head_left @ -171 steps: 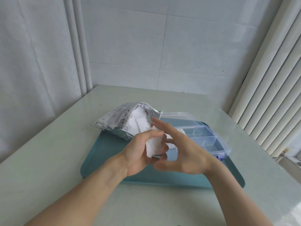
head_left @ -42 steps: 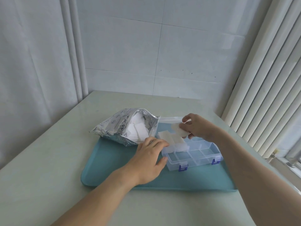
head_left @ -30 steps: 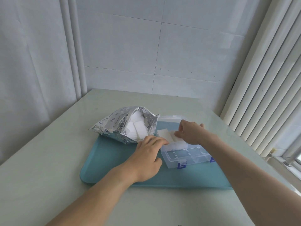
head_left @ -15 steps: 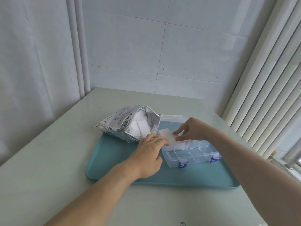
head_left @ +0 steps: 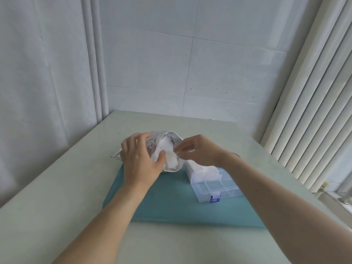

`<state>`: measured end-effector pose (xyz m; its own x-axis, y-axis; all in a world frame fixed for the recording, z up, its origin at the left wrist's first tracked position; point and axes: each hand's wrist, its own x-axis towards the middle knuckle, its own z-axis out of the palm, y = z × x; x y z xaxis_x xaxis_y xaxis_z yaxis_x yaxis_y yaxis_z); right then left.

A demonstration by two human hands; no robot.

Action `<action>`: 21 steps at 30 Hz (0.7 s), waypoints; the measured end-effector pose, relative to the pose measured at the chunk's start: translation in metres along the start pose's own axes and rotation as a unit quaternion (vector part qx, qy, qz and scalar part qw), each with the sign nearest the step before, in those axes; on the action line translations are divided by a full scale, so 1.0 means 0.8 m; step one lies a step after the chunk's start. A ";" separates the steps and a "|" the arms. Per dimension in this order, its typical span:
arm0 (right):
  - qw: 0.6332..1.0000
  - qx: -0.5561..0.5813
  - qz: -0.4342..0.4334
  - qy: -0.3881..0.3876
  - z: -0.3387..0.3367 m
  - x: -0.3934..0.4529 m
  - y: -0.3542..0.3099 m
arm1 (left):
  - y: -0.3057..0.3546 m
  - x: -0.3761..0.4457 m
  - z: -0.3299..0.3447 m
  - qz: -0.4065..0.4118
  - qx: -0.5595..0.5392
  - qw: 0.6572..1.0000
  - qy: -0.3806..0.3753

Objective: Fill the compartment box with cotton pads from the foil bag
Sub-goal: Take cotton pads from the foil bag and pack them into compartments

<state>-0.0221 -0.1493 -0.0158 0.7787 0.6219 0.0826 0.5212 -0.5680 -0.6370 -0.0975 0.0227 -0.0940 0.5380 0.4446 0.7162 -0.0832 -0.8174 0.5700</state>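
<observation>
Gripping foil bag (head_left: pixel 152 143), left hand (head_left: pixel 140 162); right hand (head_left: pixel 200 151) fingers at mouth.

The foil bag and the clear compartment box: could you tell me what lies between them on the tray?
In the head view, only a narrow strip of bare teal tray separates the foil bag from the compartment box.

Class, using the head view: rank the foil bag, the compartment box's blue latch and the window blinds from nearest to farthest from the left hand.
1. foil bag: in the left hand.
2. blue latch: lower right, on the box front.
3. window blinds: far right.
</observation>
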 end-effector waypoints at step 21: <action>0.984 -0.004 0.013 0.179 0.065 0.017 -0.017 | -0.013 0.009 0.001 -0.113 -0.075 0.991 -0.021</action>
<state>-0.0368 -0.1049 -0.0458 0.8640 0.3788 0.3317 0.5013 -0.5860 -0.6366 -0.0919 0.0338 -0.0948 0.5916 0.5912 0.5481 -0.0784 -0.6345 0.7690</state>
